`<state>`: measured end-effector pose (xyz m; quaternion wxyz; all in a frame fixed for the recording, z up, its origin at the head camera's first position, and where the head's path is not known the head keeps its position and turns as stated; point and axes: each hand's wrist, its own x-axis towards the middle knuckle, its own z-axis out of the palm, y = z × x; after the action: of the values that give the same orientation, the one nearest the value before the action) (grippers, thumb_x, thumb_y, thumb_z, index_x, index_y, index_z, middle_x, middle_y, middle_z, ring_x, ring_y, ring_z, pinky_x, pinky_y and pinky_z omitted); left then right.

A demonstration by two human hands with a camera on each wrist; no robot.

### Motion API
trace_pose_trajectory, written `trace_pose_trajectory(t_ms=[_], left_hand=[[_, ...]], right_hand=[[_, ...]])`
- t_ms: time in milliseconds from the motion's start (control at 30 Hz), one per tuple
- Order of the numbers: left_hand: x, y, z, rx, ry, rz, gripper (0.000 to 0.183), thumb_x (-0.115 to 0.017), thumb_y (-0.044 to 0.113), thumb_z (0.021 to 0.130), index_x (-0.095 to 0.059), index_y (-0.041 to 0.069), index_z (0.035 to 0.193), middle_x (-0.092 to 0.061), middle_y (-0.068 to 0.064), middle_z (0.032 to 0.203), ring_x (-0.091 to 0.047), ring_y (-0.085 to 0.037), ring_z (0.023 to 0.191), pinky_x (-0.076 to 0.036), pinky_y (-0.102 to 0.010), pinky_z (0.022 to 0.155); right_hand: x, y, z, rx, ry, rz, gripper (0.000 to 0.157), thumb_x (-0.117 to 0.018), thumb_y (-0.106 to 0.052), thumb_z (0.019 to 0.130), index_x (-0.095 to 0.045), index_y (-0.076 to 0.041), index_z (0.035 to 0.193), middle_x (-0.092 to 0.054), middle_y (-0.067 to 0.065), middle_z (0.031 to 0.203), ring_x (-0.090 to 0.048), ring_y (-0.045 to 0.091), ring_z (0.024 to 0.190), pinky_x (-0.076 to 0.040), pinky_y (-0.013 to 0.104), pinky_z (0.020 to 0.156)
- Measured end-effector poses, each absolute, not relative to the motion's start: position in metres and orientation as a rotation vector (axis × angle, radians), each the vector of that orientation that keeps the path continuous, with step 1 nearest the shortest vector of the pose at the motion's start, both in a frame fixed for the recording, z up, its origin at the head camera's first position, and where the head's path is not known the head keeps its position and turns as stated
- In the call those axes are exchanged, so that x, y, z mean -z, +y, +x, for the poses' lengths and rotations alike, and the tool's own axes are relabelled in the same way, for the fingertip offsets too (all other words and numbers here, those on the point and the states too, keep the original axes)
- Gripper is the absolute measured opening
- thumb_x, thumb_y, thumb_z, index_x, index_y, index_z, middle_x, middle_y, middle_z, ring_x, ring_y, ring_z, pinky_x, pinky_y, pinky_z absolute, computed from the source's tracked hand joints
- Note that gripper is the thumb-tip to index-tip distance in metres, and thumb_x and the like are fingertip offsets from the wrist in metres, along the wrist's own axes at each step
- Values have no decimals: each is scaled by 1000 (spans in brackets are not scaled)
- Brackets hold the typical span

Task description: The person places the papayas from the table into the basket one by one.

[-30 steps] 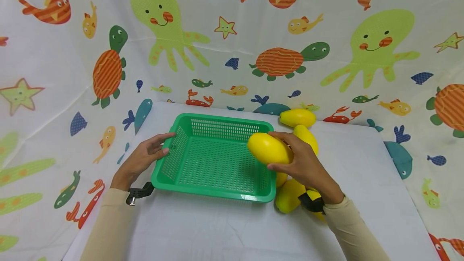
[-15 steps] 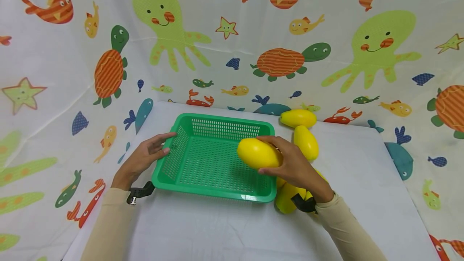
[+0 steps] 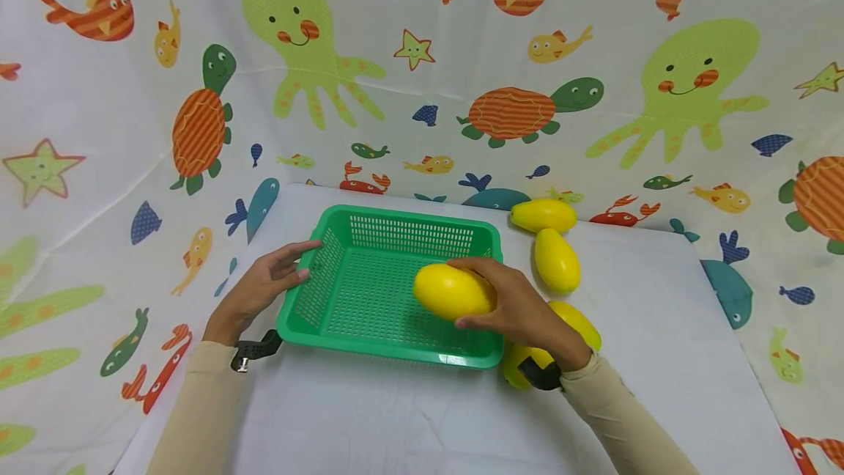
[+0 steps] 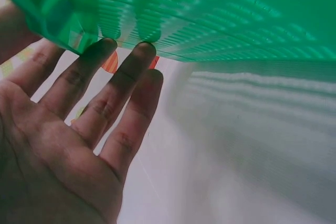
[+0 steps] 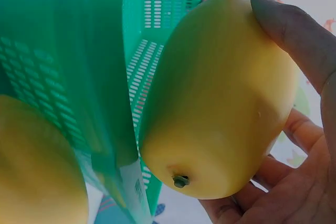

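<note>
A green plastic basket (image 3: 389, 355) with slotted walls sits on the white table. My left hand (image 3: 264, 283) rests against its left end; in the left wrist view, the fairly straight fingers (image 4: 134, 72) touch the outside of the basket wall. With curled fingers and thumb, my right hand (image 3: 521, 306) grips a large oval yellow fruit (image 3: 448, 290) over the right part of the basket. The right wrist view shows the fruit's smooth skin and small dark green stem stub, with the thumb on one side and fingers around the other. The basket holds no fruit in the head view.
Right of the basket lie several more yellow fruits: one at the back (image 3: 543, 215), one in front of it (image 3: 557, 261), and others nearer (image 3: 579, 322), partly hidden by my right arm. A white cloth (image 3: 422, 35) printed with sea animals hangs behind the table.
My right hand has carried the yellow fruit leftward and somewhat nearer, from the basket's right rim to over its inside. My left hand has stayed at the basket's left end.
</note>
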<state>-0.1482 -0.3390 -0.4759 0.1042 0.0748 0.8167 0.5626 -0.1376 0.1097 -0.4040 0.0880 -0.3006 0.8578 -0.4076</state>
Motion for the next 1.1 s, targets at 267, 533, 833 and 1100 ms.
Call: trace_pose_trajectory(t_ms=[267, 533, 833, 1100], left_hand=[[475, -338, -148, -1647, 2419, 193, 51, -62, 28, 99, -46, 35, 147, -36, 3, 160, -36, -37, 147, -32, -65, 114], [475, -338, -148, -1651, 2423, 200, 52, -62, 27, 99, -46, 33, 148, -36, 1, 160, -35, -37, 147, -33, -65, 114], [476, -338, -148, -1657, 2413, 179, 52, -62, 27, 99, -46, 33, 148, -37, 2, 160, -36, -37, 146, -32, -65, 114], [477, -339, -149, -1669, 2399, 183, 52, -62, 27, 99, -46, 33, 148, -36, 2, 160, -36, -36, 147, -31, -65, 115]], right_hand=[[407, 101, -137, 1165, 2527, -925, 78, -86, -38, 77, -46, -37, 144, -50, -22, 141, -50, 7, 126, -47, 43, 108], [414, 95, -138, 1110, 2509, -913, 76, -87, -37, 76, -48, -36, 142, -50, -23, 140, -49, 7, 125, -46, 43, 108], [424, 90, -138, 1075, 2481, -967, 75, -85, -39, 77, -49, -31, 142, -52, -22, 138, -50, 6, 123, -45, 41, 108], [431, 88, -139, 1005, 2509, -963, 76, -87, -35, 77, -49, -28, 143, -54, -16, 139, -52, 11, 123, -46, 43, 108]])
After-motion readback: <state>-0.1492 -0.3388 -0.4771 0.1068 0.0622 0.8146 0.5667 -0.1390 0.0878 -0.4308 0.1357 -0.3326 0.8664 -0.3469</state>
